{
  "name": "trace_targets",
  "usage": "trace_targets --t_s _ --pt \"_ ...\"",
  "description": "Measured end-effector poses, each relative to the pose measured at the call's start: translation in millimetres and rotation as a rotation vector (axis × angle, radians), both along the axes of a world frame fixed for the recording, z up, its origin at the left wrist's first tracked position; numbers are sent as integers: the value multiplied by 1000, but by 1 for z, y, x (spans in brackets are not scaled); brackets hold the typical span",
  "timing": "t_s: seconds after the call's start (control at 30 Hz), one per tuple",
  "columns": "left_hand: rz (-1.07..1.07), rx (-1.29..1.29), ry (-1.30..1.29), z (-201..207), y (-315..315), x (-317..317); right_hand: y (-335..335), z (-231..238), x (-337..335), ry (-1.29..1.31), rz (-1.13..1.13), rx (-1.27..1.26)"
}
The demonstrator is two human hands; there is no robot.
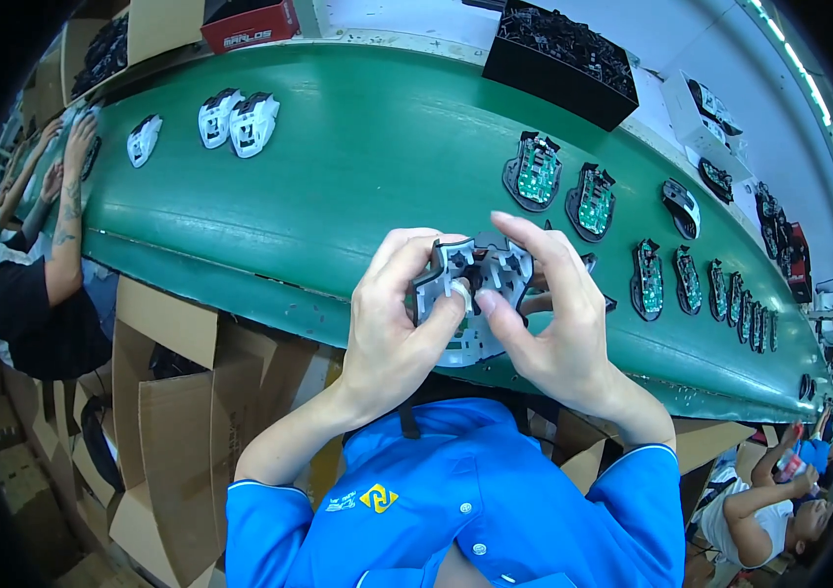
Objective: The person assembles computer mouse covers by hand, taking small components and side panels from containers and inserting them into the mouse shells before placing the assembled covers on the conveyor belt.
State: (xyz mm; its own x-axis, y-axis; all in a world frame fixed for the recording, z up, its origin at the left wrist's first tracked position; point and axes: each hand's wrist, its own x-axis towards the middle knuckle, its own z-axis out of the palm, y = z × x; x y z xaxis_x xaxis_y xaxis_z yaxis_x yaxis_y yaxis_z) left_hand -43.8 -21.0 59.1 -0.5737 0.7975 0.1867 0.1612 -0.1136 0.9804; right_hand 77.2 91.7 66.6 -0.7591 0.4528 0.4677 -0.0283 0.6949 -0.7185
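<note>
In front of my chest, over the near edge of the green belt, I hold a grey-and-white computer mouse shell (478, 346) with both hands. Its inner side, with dark plastic parts, faces up at the far end. My left hand (382, 309) grips its left side, the thumb pressing into the inside. From the right, my right hand (573, 328) has its thumb on the inner parts and its index finger raised above the rim. Some green shows inside the shell, but the fingers hide much of it. Dark parts peek out behind my right fingers, too covered to name.
Mouse bases with green circuit boards (538, 172) line the green belt (357, 147) to the right. White mouse shells (253, 124) lie at far left. A black box of small dark parts (563, 59) stands beyond. Cardboard boxes (176, 421) are below left; co-workers sit at both sides.
</note>
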Motion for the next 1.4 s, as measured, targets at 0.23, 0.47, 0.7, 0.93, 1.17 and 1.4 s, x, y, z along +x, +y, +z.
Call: trace_targets --t_s 0.23,0.47,0.7,0.93,1.17,1.4 --pt "3 39 111 -1 -7 1 -6 2 0 91 17 -79" --pt "25 42 158 0 -10 1 -13 2 -2 89 -4 -41" --pt "17 17 59 -6 -12 -4 -14 -3 -7 67 -9 -90" --pt "-60 -35 -124 -2 -14 -15 -19 -4 1 -6 62 -237" --pt "-183 12 -441 -3 -17 -16 -33 -4 -4 -67 -31 -62" --pt "-197 -101 -158 -4 -24 -15 -36 -13 -1 -36 -75 51"
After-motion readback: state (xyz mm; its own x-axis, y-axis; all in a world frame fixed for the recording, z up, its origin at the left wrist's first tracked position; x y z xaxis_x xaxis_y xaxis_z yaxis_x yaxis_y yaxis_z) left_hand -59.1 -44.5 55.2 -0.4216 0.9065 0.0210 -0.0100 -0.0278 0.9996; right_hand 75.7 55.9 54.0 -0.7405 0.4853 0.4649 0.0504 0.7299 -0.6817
